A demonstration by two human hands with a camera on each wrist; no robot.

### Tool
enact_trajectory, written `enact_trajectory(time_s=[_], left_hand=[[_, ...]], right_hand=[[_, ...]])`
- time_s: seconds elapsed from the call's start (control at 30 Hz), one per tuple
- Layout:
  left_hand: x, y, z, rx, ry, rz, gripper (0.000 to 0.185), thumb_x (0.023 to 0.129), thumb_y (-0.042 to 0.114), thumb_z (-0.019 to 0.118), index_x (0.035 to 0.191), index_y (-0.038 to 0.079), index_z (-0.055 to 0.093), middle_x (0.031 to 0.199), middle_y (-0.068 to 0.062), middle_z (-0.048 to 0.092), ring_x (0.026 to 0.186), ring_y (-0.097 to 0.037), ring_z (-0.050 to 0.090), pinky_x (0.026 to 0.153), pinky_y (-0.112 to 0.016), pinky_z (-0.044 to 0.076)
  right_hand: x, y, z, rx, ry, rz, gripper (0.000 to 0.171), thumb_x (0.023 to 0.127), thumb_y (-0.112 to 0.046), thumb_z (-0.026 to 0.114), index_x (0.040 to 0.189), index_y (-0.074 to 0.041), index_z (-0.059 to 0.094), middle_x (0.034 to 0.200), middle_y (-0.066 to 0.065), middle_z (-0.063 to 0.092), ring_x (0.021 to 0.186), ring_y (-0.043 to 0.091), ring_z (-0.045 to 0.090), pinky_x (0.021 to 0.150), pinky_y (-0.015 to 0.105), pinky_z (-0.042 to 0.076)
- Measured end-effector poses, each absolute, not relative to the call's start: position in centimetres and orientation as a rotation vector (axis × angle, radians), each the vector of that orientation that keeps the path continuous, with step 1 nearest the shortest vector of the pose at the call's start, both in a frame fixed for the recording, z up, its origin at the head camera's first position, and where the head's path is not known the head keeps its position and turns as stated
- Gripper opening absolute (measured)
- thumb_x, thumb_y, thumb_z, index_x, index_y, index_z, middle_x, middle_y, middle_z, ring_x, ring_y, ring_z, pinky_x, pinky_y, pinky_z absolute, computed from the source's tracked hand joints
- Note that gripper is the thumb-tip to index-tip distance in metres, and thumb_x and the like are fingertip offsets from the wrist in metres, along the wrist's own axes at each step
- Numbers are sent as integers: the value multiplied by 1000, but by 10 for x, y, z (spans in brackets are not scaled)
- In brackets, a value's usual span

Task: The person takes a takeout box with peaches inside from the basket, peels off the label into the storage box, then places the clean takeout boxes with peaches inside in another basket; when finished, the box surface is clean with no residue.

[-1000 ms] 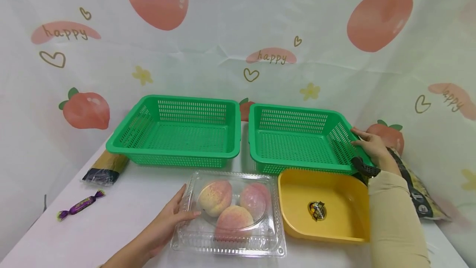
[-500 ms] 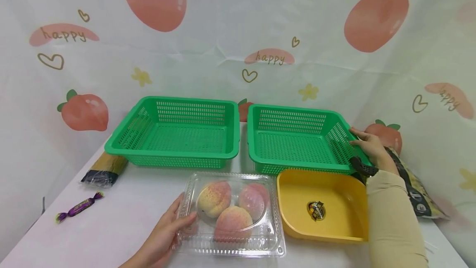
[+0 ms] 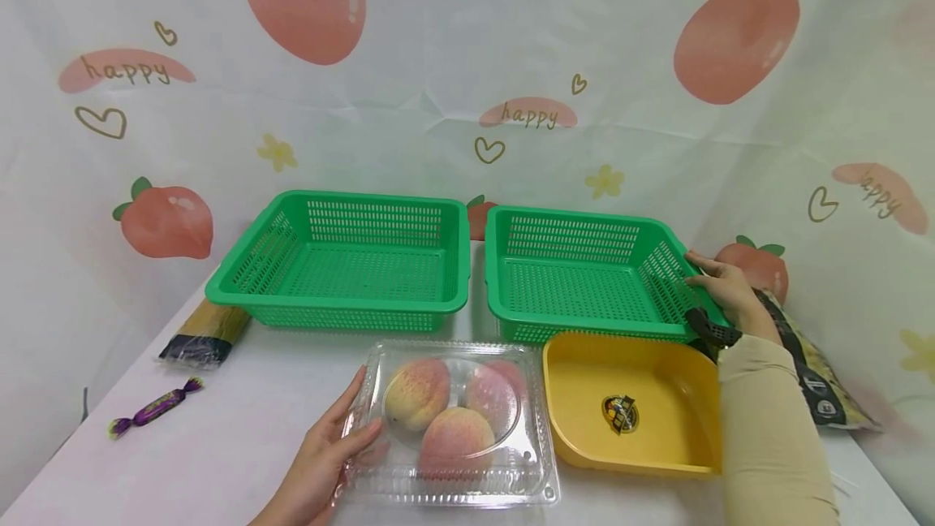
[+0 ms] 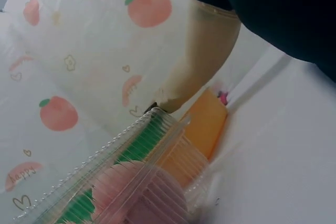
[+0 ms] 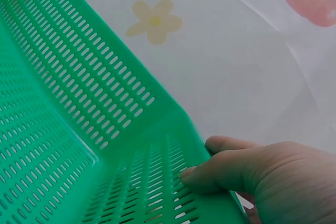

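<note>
My left hand [image 3: 317, 457] grips the left side of a clear plastic clamshell box [image 3: 511, 477] in the head view, its thumb over the lid's edge. Three peaches [image 3: 456, 441] show through that lid. In the left wrist view the box [image 4: 173, 163] appears side-on, with a peach behind its ribbed wall and the hand itself out of sight. At the right, my right hand [image 3: 733, 292] holds the rim of the right green basket [image 3: 570, 323]. The right wrist view shows this hand [image 5: 268, 177] with its thumb inside the basket wall and other fingers outside.
A second green basket [image 3: 365, 303] stands at the left. The yellow basin [image 3: 665, 437] sits between the box and my right sleeve. A packet of noodle-like sticks [image 3: 208, 331] and a purple wrapped candy [image 3: 156, 408] lie left; a dark bag [image 3: 821, 380] leans right.
My left hand has shifted right and closed on the box's left side. The box's left edge has moved slightly left. My right hand keeps its hold on the basket rim.
</note>
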State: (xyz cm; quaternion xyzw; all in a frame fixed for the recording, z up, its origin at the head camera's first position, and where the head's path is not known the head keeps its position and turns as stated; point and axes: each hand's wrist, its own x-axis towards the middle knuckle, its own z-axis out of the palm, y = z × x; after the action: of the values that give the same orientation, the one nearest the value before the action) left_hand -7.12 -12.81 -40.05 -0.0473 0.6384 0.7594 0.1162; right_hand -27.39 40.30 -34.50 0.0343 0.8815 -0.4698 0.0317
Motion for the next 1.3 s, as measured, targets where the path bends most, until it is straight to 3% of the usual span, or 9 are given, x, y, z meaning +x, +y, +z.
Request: enact_trajectory(time_s=[0.1,0.27,0.37,0.5,0.6,0.7,0.87,1.1,1.3], left_hand=[[-69,-131,-401,-172,1899,2228,72,91,12,56,150,27,18,153,-18,20,111,-14,57,81,-32,54],[-65,-138,-402,-172,1923,2253,73,90,12,58,150,23,18,155,-13,13,104,4,57,81,-26,54],[-63,-143,-405,-165,1934,2304,72,90,10,58,150,20,20,151,-13,25,103,-2,61,79,-27,55],[-60,-151,-409,-45,1864,2426,68,92,4,53,149,20,21,132,6,53,103,-14,64,78,-30,55],[-59,-156,-405,118,1763,2491,67,94,1,48,150,22,17,122,19,57,106,-15,63,81,-31,54],[-60,-156,-397,188,1730,2503,66,96,1,45,150,24,16,123,19,57,108,-14,62,83,-29,54],[-67,-154,-380,218,1740,2482,65,97,2,43,151,24,12,130,15,53,111,-12,60,83,-25,53],[-84,-147,-350,158,1749,2425,68,97,9,46,151,29,10,153,-22,10,112,-8,59,88,-24,51],[-99,-137,-334,124,1724,2442,69,96,11,49,150,32,12,154,-17,14,111,-6,59,88,-23,50]], right_hand=[[-274,403,-345,94,2720,-1443,58,97,-17,48,145,1,19,152,23,7,69,-12,57,64,14,51],[-274,403,-345,90,2723,-1436,58,97,-16,48,145,1,19,152,23,7,70,-12,56,64,14,51],[-274,402,-344,108,2713,-1449,58,97,-15,47,145,1,19,152,23,8,66,-9,58,63,14,51],[-274,401,-344,103,2715,-1459,58,97,-15,48,145,0,19,152,21,7,67,-10,58,63,15,51],[-273,401,-344,90,2720,-1457,58,97,-15,48,145,1,20,152,20,8,70,-12,57,64,14,51],[-273,402,-345,83,2723,-1453,59,97,-16,49,145,1,20,152,20,8,72,-14,55,65,14,51],[-274,403,-345,96,2733,-1440,58,97,-17,49,145,0,20,152,21,8,74,-15,54,65,13,51],[-272,401,-345,103,2724,-1452,58,97,-16,48,145,0,20,152,21,7,72,-14,56,64,13,51],[-272,401,-343,121,2723,-1434,57,97,-16,47,146,-1,20,152,22,7,70,-12,56,64,14,51]])
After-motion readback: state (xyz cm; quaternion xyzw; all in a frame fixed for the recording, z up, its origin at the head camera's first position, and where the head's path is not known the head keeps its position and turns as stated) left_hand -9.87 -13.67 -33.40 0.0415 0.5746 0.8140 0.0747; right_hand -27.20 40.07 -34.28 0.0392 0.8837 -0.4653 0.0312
